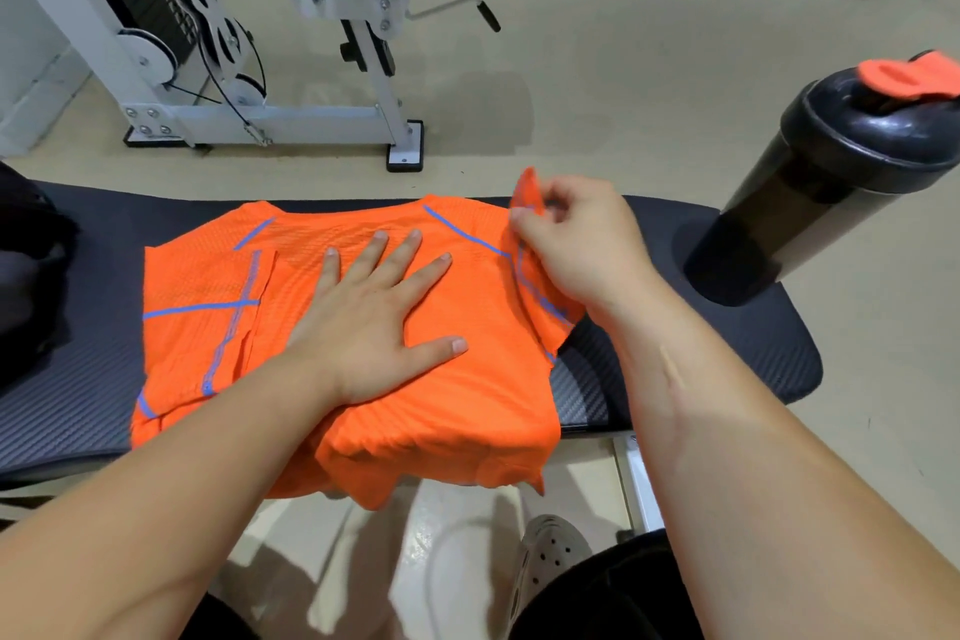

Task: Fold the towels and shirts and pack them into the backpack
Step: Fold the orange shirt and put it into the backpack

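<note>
An orange shirt with blue seam lines lies spread on a dark padded bench, its lower part hanging over the near edge. The shirt's left sleeve is folded in over the body. My left hand lies flat on the middle of the shirt, fingers spread, and presses it down. My right hand pinches the right sleeve and lifts it off the bench at the shirt's right side. A black bag-like shape, partly out of frame, sits at the bench's left end.
A dark shaker bottle with an orange flip cap stands on the bench's right end, close to my right hand. A white cable weight machine stands on the beige floor beyond the bench. My foot in a grey clog is below the bench.
</note>
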Demonstrator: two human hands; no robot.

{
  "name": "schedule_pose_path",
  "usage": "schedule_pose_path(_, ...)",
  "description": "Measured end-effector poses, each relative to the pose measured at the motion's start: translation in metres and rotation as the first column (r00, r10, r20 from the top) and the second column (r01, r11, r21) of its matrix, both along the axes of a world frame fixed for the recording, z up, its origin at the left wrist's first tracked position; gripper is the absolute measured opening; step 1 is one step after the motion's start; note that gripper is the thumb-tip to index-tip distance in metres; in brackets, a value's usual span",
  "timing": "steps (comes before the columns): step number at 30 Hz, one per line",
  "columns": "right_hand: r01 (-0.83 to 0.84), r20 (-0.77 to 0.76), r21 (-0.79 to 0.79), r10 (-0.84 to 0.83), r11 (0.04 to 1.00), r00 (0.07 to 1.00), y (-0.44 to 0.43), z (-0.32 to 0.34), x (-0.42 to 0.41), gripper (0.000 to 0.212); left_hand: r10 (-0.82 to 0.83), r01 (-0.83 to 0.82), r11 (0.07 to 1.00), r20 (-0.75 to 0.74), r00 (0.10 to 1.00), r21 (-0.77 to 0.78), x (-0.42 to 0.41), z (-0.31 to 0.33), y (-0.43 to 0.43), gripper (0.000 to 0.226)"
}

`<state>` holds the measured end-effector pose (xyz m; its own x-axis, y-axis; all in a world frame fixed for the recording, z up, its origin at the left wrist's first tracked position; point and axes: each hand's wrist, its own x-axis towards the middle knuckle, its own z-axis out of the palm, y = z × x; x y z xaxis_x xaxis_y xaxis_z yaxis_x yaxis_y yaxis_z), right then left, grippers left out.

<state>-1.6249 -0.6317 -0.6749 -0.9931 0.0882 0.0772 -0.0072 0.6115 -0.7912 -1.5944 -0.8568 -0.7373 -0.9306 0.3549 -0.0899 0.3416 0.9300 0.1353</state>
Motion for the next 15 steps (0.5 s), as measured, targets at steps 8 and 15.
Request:
schedule_pose_path(8,-0.246,-0.032,0.274,0.264,0.930,0.964,-0.017,-0.005,0.006,0.040,0.103,-0.058,0.952,-0.135,0.986,0.302,0.007,0.001,-0.011,0.085)
schedule_pose_path(15,-0.445,0.295,0.661,0.337,0.604,0.894,-0.052,-0.038,0.032,0.074,0.115,-0.033,0.917,-0.182,0.977,0.398,0.007,0.002,-0.012,0.069)
